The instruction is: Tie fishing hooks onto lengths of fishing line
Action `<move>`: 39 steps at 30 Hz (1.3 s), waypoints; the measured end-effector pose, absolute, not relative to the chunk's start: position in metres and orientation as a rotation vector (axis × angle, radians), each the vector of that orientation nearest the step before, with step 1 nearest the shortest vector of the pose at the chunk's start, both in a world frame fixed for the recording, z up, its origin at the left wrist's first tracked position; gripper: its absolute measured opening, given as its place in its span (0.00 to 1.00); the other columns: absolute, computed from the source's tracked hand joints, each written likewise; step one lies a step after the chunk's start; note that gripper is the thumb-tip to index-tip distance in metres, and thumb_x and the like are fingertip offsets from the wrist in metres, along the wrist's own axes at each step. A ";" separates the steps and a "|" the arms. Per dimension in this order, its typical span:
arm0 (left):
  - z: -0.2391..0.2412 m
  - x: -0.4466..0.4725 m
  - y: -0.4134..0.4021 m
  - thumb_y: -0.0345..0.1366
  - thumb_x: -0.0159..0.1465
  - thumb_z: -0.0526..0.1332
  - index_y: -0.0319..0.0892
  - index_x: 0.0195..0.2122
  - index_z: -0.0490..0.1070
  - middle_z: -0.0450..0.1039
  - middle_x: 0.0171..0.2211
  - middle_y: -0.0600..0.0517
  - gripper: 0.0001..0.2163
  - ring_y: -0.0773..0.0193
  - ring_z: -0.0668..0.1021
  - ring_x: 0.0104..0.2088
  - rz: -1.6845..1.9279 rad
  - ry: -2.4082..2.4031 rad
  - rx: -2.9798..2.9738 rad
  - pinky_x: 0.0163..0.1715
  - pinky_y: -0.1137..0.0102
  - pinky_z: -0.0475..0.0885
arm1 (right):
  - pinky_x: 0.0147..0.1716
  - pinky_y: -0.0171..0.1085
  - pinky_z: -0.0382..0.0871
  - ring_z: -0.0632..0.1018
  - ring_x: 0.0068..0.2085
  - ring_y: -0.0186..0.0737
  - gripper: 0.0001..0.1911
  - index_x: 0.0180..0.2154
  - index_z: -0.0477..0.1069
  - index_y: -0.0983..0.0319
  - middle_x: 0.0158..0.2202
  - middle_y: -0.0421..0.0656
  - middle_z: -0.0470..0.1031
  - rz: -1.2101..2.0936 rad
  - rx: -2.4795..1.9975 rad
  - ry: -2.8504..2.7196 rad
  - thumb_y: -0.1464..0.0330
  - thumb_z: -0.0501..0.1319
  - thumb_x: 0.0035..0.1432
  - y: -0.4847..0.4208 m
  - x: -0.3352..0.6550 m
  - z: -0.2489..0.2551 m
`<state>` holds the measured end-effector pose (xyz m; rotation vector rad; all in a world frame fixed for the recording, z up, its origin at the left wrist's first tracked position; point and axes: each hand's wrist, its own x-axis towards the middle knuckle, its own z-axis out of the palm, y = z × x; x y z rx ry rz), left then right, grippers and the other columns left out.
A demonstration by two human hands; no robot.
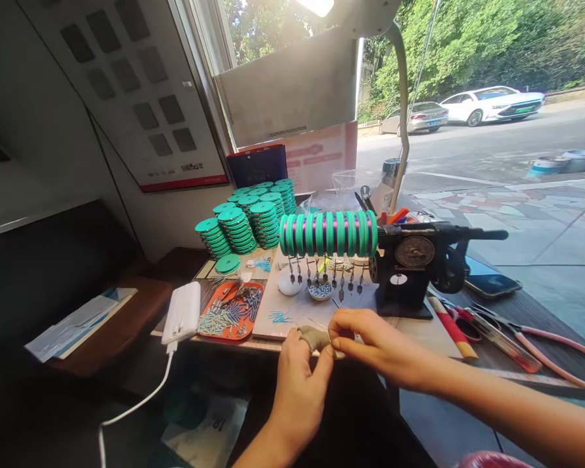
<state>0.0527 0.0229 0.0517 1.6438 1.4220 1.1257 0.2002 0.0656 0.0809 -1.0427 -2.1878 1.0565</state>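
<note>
Centrally, nearer me than the mounted green spools (300,235), my left hand (301,377) curls closed around olive cloth (314,337), presumably soft, light and best held by its edge; my right hand (373,339) pinches closed, contents indiscernible.

Street (448,151): white car (497,106), beige car (422,118)
Pavement (497,218): two buckets (548,166)
Wall (149,218): poster (121,84)
Left: power bank (182,312), cable (135,408)
Right: phone (491,279)

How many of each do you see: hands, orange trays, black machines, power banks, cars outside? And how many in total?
Hands: 2 (left hand, right hand)
Orange tray: 1
Black machine: 1
Power bank: 1
Cars outside: 2 (silver car, white car)
Total: 7
</note>
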 end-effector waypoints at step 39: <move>0.045 0.059 0.011 0.33 0.61 0.54 0.43 0.35 0.72 0.69 0.33 0.50 0.07 0.58 0.70 0.37 1.147 1.429 1.790 0.39 0.65 0.63 | 0.20 0.29 0.50 0.58 0.23 0.29 0.06 0.25 0.64 0.66 0.21 0.35 0.59 1.684 -0.979 -2.004 0.69 0.56 0.49 0.076 0.210 0.074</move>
